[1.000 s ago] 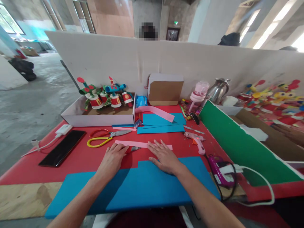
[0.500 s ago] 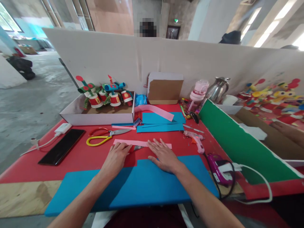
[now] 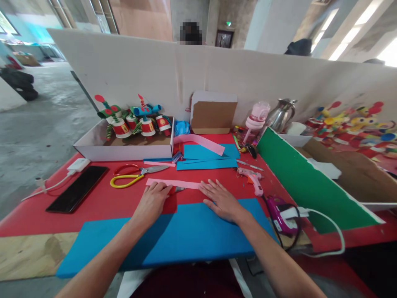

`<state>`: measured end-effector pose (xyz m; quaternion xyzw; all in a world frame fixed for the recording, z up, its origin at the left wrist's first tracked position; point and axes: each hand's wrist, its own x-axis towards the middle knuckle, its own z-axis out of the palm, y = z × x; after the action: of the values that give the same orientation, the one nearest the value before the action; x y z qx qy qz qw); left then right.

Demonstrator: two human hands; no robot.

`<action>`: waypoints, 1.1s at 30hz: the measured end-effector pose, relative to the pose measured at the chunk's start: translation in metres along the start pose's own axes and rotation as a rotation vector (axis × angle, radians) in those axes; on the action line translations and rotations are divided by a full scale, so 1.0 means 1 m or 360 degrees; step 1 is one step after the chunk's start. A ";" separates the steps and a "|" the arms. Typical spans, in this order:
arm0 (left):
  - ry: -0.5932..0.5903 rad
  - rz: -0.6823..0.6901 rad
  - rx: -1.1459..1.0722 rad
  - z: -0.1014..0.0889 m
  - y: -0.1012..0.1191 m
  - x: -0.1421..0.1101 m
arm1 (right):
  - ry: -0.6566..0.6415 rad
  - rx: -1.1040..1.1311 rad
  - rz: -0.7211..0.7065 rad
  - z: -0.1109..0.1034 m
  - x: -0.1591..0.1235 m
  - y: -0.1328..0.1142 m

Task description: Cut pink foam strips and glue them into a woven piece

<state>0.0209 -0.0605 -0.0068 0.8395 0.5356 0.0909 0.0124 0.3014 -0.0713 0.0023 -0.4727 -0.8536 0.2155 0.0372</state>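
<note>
A narrow pink paper strip (image 3: 182, 183) lies crosswise on the red table covering. My left hand (image 3: 154, 198) is at its left part, fingers curled together and pressing on its near edge. My right hand (image 3: 218, 199) rests flat with fingers spread over the strip's right end, covering it. Between my hands a small grey metal piece (image 3: 179, 189) shows just below the strip; its rest is hidden near my left fingers. Scissors (image 3: 144, 171) with red and yellow handles lie beyond my left hand. A blue board (image 3: 198, 231) lies under my forearms.
Behind lie blue paper sheets (image 3: 211, 152) and a wider pink strip (image 3: 201, 142). A white box (image 3: 124, 154) holds paper-cup figures. To the right are a pink glue gun (image 3: 252, 178), a purple corded device (image 3: 279, 215) and a green panel (image 3: 297, 182). A phone (image 3: 77, 188) lies left.
My right hand has slid slightly right along the strip, and the strip's right end is now under it. My left hand stays in place. A person's hand at far right has left view.
</note>
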 end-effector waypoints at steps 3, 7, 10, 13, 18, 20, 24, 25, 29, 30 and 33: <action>-0.0005 0.0006 -0.0021 0.000 0.003 0.001 | 0.0022 -0.0047 -0.0009 0.004 0.002 -0.001; -0.0022 0.0008 -0.0016 0.001 0.002 0.000 | 0.0062 -0.0064 -0.0034 0.006 0.002 0.001; -0.0022 0.0001 -0.0022 0.001 0.002 -0.001 | 0.0066 -0.0071 -0.0035 0.006 0.002 0.002; -0.0018 0.0010 -0.0030 0.001 0.003 0.000 | 0.0054 -0.0080 -0.0023 0.006 0.002 0.001; -0.0032 0.0018 0.0001 -0.002 0.008 0.000 | 0.0045 -0.0097 -0.0020 0.006 0.002 -0.001; -0.0045 0.0030 0.0001 -0.004 0.011 0.001 | 0.0051 -0.0102 -0.0025 0.006 0.002 -0.001; -0.0087 0.0030 -0.0027 -0.007 0.016 0.002 | 0.0042 -0.0105 -0.0017 0.007 0.002 0.000; -0.0094 0.0023 -0.0026 -0.007 0.017 0.002 | 0.0044 -0.0104 -0.0013 0.007 0.002 0.000; -0.0103 0.0007 0.0011 -0.006 0.020 0.003 | 0.0076 -0.0094 -0.0027 0.008 0.002 0.001; -0.0098 0.0014 0.0016 -0.005 0.021 0.004 | 0.0081 -0.0093 -0.0031 0.009 0.002 0.001; -0.0075 0.0033 0.0009 -0.004 0.022 0.003 | 0.0069 -0.0109 -0.0028 0.009 0.002 0.001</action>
<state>0.0414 -0.0674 -0.0003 0.8470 0.5265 0.0696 0.0218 0.2989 -0.0721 -0.0064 -0.4709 -0.8636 0.1756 0.0414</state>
